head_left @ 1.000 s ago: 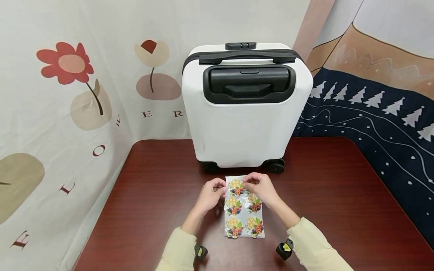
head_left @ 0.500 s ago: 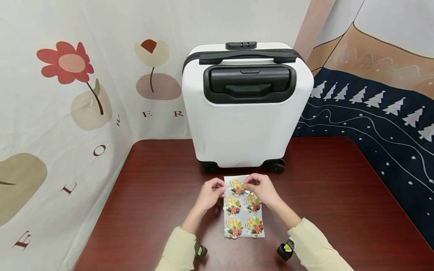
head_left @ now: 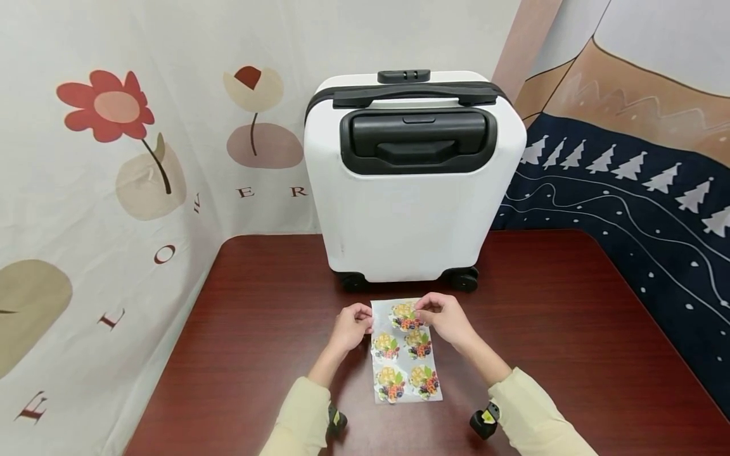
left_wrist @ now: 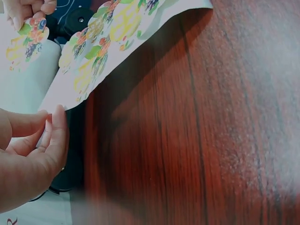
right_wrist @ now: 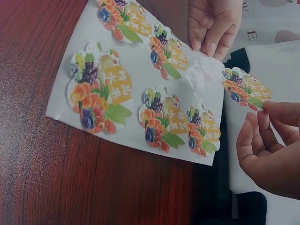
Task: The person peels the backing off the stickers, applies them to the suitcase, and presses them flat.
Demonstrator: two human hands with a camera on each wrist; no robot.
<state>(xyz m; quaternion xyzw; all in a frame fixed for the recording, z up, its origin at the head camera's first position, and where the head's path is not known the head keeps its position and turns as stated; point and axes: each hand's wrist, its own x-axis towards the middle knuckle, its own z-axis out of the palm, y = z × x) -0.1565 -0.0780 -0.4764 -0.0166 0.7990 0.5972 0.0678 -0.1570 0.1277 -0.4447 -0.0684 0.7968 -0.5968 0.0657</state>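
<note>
A white sticker sheet with several fruit-printed stickers is held up over the brown table, tilted toward the person. My left hand pinches its upper left corner between thumb and fingers. My right hand pinches one fruit sticker by its edge. In the right wrist view that sticker is off the sheet, just beyond the sheet's top edge. A bare, wrinkled patch shows on the sheet near the left hand. Other stickers, such as the large one, lie on the sheet.
A white suitcase with black handles stands upright on the table, right behind the hands. Printed cloth hangs at the back and on both sides. A small black device is strapped to the right wrist.
The right hand has lifted a sticker off the sheet's upper left, leaving a bare spot. The sheet and left hand have shifted slightly left, the right hand slightly right.
</note>
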